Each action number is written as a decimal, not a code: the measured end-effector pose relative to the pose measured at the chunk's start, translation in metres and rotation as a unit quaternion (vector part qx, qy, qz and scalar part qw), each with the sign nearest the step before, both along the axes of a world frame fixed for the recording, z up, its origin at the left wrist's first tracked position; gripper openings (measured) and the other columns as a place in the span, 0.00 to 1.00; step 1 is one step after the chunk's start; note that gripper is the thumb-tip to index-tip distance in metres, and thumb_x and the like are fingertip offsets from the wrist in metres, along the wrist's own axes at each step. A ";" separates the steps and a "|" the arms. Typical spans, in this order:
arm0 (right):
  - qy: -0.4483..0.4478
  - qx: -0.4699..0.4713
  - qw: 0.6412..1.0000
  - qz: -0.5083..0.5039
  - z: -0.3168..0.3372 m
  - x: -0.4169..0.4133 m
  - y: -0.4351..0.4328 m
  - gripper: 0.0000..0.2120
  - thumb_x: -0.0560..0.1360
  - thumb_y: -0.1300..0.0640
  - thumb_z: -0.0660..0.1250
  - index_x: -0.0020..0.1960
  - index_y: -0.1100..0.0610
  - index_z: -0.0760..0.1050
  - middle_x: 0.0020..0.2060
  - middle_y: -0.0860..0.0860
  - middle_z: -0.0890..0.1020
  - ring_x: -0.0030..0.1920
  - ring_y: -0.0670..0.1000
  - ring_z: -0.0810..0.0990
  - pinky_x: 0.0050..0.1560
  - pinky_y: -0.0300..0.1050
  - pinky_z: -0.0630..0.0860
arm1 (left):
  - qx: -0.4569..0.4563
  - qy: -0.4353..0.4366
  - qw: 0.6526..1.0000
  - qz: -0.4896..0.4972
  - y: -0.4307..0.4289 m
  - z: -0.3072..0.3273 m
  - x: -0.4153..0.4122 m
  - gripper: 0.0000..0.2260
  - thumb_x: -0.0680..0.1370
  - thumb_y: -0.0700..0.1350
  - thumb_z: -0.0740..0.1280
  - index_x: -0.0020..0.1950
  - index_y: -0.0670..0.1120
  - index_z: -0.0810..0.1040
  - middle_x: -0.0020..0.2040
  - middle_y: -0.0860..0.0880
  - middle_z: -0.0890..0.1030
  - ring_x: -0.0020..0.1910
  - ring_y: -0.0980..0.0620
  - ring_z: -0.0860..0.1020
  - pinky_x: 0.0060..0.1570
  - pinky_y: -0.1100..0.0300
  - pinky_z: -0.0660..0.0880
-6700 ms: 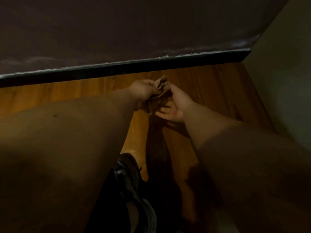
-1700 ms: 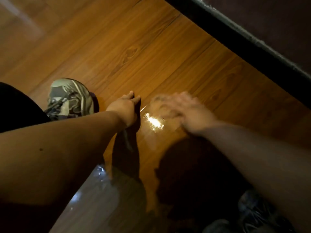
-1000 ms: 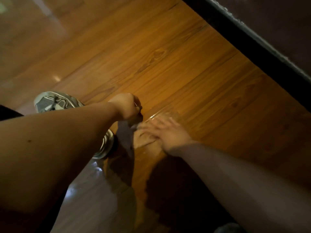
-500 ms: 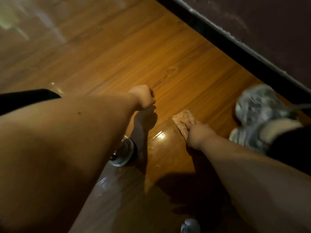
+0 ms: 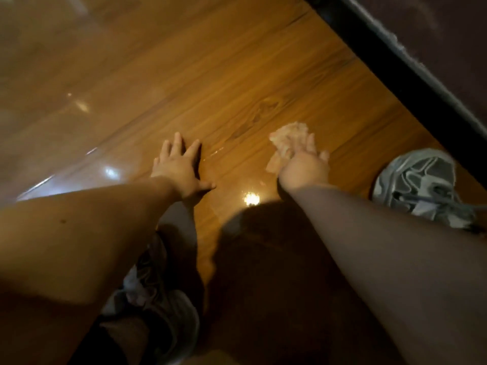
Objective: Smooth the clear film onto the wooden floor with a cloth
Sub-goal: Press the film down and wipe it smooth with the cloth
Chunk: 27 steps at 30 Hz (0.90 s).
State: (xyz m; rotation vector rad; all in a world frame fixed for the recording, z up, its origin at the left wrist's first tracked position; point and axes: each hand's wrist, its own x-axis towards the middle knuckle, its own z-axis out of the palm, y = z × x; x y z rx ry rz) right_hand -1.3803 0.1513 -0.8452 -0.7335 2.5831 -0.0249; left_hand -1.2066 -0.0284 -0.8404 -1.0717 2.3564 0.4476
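The crumpled pale tan cloth [image 5: 288, 137] lies under the straight, flat fingers of the right hand [image 5: 303, 165] and sticks out on their far side. The left hand [image 5: 179, 164] presses flat to its left, fingers spread. Between them the glossy clear film [image 5: 218, 151] shows faint ripples on the orange-brown wooden plank floor [image 5: 263, 75]. The next wipe probably runs leftward.

A pale, crumpled cloth [image 5: 286, 139] lies on the glossy clear film [image 5: 232, 167], pressed under the right hand [image 5: 303, 164]. The film covers the orange-brown wooden floor [image 5: 237, 75], its shiny edge running diagonally at left.
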 end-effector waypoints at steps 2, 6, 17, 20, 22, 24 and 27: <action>-0.067 0.014 0.988 0.136 0.001 0.020 -0.016 0.30 0.79 0.56 0.57 0.77 0.44 0.50 0.78 0.48 0.47 0.75 0.56 0.50 0.73 0.50 0.55 | 0.009 0.000 0.997 0.073 -0.018 0.007 -0.001 0.51 0.65 0.67 0.72 0.78 0.58 0.44 0.79 0.46 0.39 0.77 0.39 0.42 0.73 0.39 0.52; -0.198 -0.047 0.901 0.384 0.006 0.032 -0.040 0.31 0.75 0.58 0.58 0.75 0.40 0.55 0.77 0.47 0.52 0.76 0.52 0.51 0.74 0.48 0.50 | 0.053 -0.011 0.992 0.114 -0.039 0.012 -0.005 0.55 0.63 0.66 0.74 0.79 0.57 0.42 0.78 0.45 0.37 0.76 0.37 0.44 0.74 0.43 0.52; 0.076 0.079 0.993 -0.041 0.005 -0.135 -0.076 0.26 0.75 0.52 0.62 0.72 0.58 0.65 0.70 0.61 0.65 0.69 0.62 0.62 0.65 0.53 0.62 | 0.091 -0.031 0.982 0.165 -0.037 -0.007 -0.023 0.57 0.62 0.61 0.78 0.75 0.65 0.37 0.76 0.48 0.30 0.75 0.36 0.35 0.62 0.24 0.54; 0.061 -0.077 0.982 0.163 0.003 -0.064 -0.091 0.25 0.74 0.54 0.64 0.70 0.53 0.67 0.67 0.57 0.69 0.62 0.59 0.64 0.59 0.53 0.64 | 0.094 -0.014 0.982 0.166 -0.039 -0.012 -0.020 0.58 0.60 0.61 0.79 0.74 0.67 0.38 0.76 0.50 0.30 0.75 0.36 0.35 0.61 0.23 0.52; -0.042 -0.115 0.953 0.278 0.001 -0.023 -0.106 0.22 0.74 0.56 0.63 0.67 0.45 0.70 0.66 0.52 0.70 0.61 0.58 0.67 0.57 0.51 0.67 | 0.093 -0.016 0.980 0.173 -0.040 -0.013 -0.019 0.59 0.58 0.62 0.79 0.73 0.69 0.38 0.76 0.52 0.30 0.75 0.37 0.35 0.61 0.23 0.52; -0.099 -0.107 0.906 0.398 -0.003 -0.015 -0.113 0.23 0.74 0.57 0.61 0.67 0.42 0.69 0.69 0.48 0.66 0.63 0.57 0.66 0.60 0.50 0.67 | 0.098 -0.021 0.979 0.180 -0.040 -0.012 -0.019 0.59 0.58 0.61 0.79 0.73 0.69 0.38 0.76 0.52 0.30 0.75 0.37 0.35 0.61 0.23 0.53; -0.107 -0.120 0.904 0.395 -0.010 -0.074 -0.102 0.25 0.75 0.59 0.60 0.70 0.41 0.68 0.73 0.49 0.62 0.67 0.58 0.64 0.66 0.46 0.62 | 0.109 -0.034 0.977 0.182 -0.040 -0.008 -0.023 0.59 0.60 0.60 0.79 0.74 0.67 0.36 0.75 0.50 0.28 0.74 0.35 0.34 0.65 0.26 0.55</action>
